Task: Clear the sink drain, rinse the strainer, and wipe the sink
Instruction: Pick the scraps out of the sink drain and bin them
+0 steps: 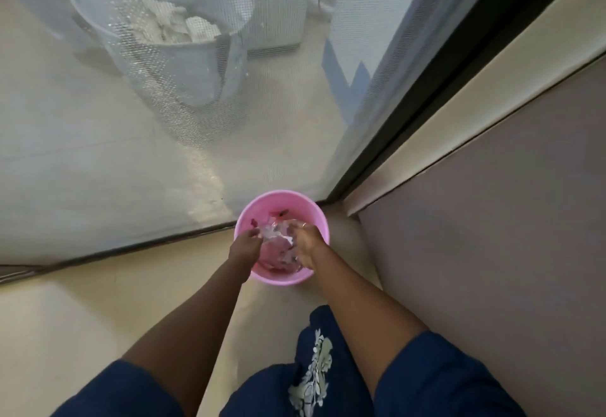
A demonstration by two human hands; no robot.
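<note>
A small pink bin (pixel 314 210) stands on the floor in the corner by a screen door. Inside it lies a clear plastic bag (pixel 277 239) with scraps of waste. My left hand (pixel 244 246) reaches into the bin from the left and grips the bag's edge. My right hand (pixel 303 244), with a ring on one finger, reaches in from the right and grips the bag's other side. No sink, drain or strainer is in view.
A mesh screen door (pixel 131 154) with a dark frame (pixel 410 115) closes off the area ahead. Behind it stands a pale perforated basket (pixel 183 66) with white cloth inside. A grey-brown cabinet panel (pixel 492 220) runs along the right. The floor (pixel 82 311) is cream.
</note>
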